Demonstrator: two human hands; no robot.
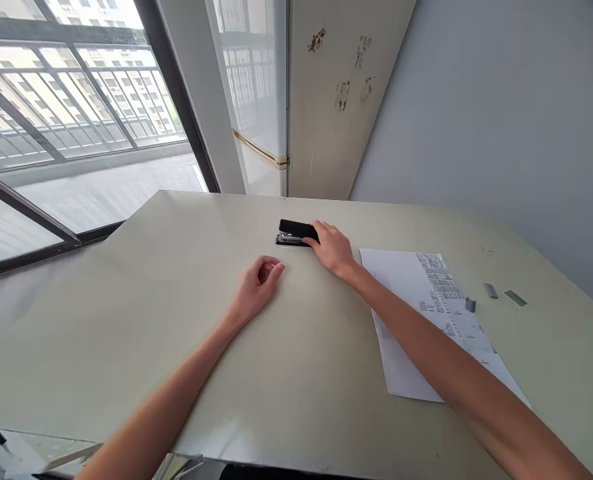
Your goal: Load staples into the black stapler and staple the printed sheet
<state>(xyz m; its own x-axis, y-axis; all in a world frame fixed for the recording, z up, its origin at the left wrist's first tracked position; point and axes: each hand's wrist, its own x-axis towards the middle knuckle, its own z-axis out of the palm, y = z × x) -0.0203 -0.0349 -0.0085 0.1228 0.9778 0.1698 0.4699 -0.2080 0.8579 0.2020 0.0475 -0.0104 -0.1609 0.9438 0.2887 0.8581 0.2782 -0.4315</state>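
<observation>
A black stapler [296,231] lies on the pale table towards its far side, its metal front end facing left. My right hand [332,248] is closed around the stapler's rear end, hiding that part. Nearer to me and to the left, my left hand [259,283] rests on the table with its fingers loosely curled and the thumb close to them. Nothing shows inside that curl. The left hand is apart from the stapler.
Printed white paper sheets [401,320] lie under my right forearm. Several small grey strips, like staple strips [516,298], are scattered at the right, one at the sheet's edge. A fridge [326,140] and a wall border the far side; a window stands left.
</observation>
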